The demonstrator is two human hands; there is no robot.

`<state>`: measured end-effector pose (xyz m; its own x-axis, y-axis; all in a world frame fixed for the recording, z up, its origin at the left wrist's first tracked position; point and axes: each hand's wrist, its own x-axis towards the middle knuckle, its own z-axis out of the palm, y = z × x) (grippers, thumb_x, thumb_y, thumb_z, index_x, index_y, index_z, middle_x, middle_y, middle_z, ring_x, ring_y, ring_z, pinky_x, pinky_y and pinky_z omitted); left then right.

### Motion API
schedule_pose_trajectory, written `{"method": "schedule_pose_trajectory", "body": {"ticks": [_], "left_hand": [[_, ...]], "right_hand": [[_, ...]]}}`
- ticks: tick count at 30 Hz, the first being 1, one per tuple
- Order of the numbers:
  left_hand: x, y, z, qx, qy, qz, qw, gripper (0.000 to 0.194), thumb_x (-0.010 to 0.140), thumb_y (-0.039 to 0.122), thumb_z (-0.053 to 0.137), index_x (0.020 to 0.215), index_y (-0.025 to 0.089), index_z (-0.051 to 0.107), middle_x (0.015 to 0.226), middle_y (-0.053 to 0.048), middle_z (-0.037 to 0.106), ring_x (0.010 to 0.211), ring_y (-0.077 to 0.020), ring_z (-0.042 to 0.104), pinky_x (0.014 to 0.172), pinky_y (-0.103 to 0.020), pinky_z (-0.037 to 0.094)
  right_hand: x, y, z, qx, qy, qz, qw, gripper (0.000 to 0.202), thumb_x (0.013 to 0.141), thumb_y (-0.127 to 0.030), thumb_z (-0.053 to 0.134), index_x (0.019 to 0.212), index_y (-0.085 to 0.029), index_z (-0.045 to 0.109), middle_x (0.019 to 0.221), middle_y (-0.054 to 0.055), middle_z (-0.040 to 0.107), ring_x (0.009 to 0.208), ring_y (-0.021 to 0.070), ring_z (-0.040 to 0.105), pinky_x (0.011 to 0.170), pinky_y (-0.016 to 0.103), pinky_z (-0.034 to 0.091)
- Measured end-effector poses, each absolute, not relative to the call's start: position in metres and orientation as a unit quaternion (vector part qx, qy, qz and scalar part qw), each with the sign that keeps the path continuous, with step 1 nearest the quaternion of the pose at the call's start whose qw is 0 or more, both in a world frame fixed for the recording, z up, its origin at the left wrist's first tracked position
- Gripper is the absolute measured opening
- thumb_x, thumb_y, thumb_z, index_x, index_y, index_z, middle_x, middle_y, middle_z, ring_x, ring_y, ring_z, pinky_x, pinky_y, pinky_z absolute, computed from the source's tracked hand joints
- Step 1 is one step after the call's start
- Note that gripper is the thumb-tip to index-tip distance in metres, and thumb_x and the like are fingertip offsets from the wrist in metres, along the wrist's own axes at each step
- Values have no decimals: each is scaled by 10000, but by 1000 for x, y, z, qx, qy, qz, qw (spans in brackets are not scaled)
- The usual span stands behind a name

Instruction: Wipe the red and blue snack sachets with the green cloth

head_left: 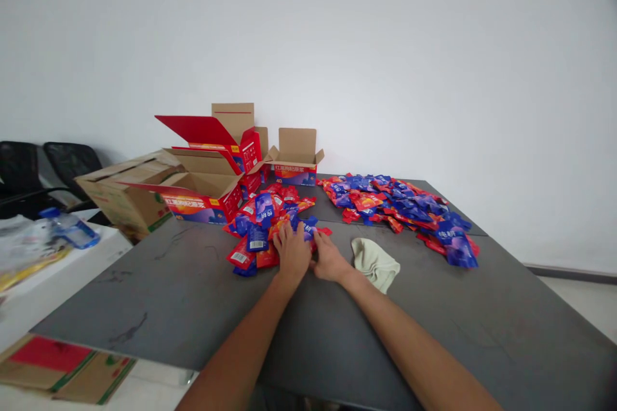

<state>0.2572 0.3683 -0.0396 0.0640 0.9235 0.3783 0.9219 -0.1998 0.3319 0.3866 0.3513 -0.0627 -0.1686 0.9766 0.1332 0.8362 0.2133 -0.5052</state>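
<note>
On the dark table lies a near pile of red and blue sachets, small foil pouches with white print. My left hand rests on the pile's right side, its fingers bent and slightly apart over the sachets. Just to its right, my right hand grips the edge of a blue and red sachet between thumb and fingers. Some fingertips of both hands are hidden among the sachets. An open printed carton stands behind the pile to the left.
A larger spread of sachets covers the table's back right. A pale folded cloth lies beside my right wrist. More open cartons stand along the back, with a big brown box at left. A bottle rests on a white surface.
</note>
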Motion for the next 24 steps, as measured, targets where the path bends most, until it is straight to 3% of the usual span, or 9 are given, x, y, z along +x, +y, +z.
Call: {"method": "schedule_pose_trajectory", "body": {"ticks": [4, 9, 15, 24], "left_hand": [[224, 360, -45, 727, 646, 227, -33, 663, 863, 470, 591, 1486, 287, 455, 1604, -148, 325, 1491, -433, 177, 1152, -693, 111], [195, 365, -47, 722, 659, 210, -24, 693, 854, 566, 552, 1493, 322, 442, 1605, -141, 332, 1489, -477, 145, 1124, -741, 37], [174, 384, -46, 715, 672, 193, -9, 665, 843, 554, 534, 1466, 327, 483, 1579, -151, 380, 1466, -499, 206, 1107, -754, 53], [148, 399, -43, 693, 691, 200, -51, 634, 853, 401, 498, 1467, 242, 490, 1582, -161, 370, 1493, -423, 190, 1145, -710, 49]], "right_hand": [[368, 354, -66, -628, -737, 171, 181, 1049, 759, -423, 701, 1584, -117, 131, 1631, 221, 163, 1515, 329, 142, 1197, 577, 141], [343, 359, -65, -630, -738, 190, 150, 1127, 760, -517, 695, 1595, -157, 29, 1652, 203, 68, 1526, 351, 34, 1161, 671, 5], [313, 369, -59, -630, -742, 176, 147, 1120, 745, -510, 703, 1581, -100, 82, 1632, 259, 95, 1515, 393, 38, 1169, 651, 26], [279, 388, -56, -596, -770, 163, 160, 1105, 715, -510, 718, 1572, -120, 139, 1639, 252, 78, 1518, 398, 4, 1177, 627, 30]]}}
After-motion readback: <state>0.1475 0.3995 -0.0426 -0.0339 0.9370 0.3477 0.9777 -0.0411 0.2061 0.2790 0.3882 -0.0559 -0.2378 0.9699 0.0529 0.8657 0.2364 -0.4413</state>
